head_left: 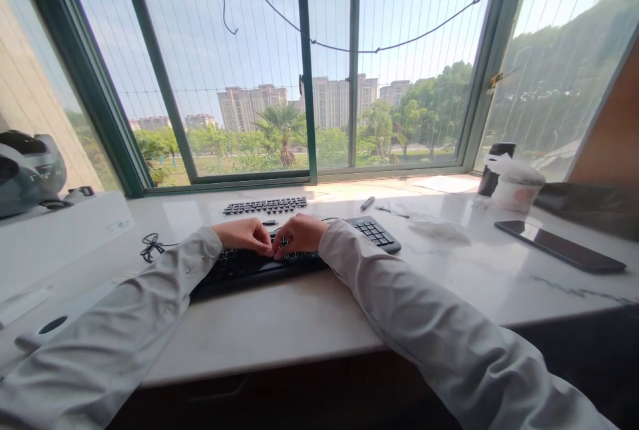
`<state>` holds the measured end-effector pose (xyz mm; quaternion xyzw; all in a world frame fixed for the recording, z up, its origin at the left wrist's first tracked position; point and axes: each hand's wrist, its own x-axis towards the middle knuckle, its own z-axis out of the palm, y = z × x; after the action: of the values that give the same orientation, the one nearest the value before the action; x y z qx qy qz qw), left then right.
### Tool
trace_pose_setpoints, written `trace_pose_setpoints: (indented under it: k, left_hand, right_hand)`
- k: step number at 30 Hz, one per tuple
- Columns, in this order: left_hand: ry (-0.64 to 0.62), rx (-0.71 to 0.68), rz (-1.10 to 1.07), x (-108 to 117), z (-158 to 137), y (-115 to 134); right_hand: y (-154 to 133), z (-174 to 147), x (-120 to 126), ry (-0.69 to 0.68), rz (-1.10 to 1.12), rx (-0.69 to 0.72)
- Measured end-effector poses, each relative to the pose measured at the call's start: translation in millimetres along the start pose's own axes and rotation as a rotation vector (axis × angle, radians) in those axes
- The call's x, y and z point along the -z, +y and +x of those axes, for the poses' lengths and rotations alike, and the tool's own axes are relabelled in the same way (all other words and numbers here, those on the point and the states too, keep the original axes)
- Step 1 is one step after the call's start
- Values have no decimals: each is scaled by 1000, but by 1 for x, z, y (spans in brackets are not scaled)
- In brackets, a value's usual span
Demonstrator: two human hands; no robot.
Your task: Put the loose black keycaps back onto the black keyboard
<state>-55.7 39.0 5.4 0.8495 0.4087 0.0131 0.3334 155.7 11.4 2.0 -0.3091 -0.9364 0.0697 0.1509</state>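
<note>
A black computer keyboard (259, 275) lies on the white counter in front of me. Its number pad (375, 231) still shows keycaps at the right end, while part of the middle looks bare of caps. My left hand (245, 235) is closed, thumb and fingers pinched low over the middle of the keyboard. Right against it, my right hand (302, 233) is closed in a similar pinch. The fingertips meet at the keys, and whatever is between them is too small or hidden. Behind the keyboard, loose black keycaps (264, 205) are laid out in rows.
A coiled black cable (154, 247) is left of the keyboard. Beyond its right end lie a small knife-like tool (368, 204) and a clear plastic bag (439, 229). Further right are a dark tablet or phone (559, 245) and a black bottle (492, 170). A white box (64, 223) stands left.
</note>
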Motion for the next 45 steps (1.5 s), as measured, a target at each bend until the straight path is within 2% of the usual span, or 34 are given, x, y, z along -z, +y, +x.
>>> trace_pose_setpoints:
  k: [13,27,33,45]
  left_hand:
    - [8,42,71,4,1,-2]
    - [10,30,52,3,1,1]
    - [28,27,68,2,1,-1]
    - [25,3,-46,-1,0,1]
  right_hand:
    - [10,2,-6,74,-12,10]
    - [10,1,-4,8,57,32]
    - [11,2,-6,22,34,36]
    - [6,3,-5,23,-27,32]
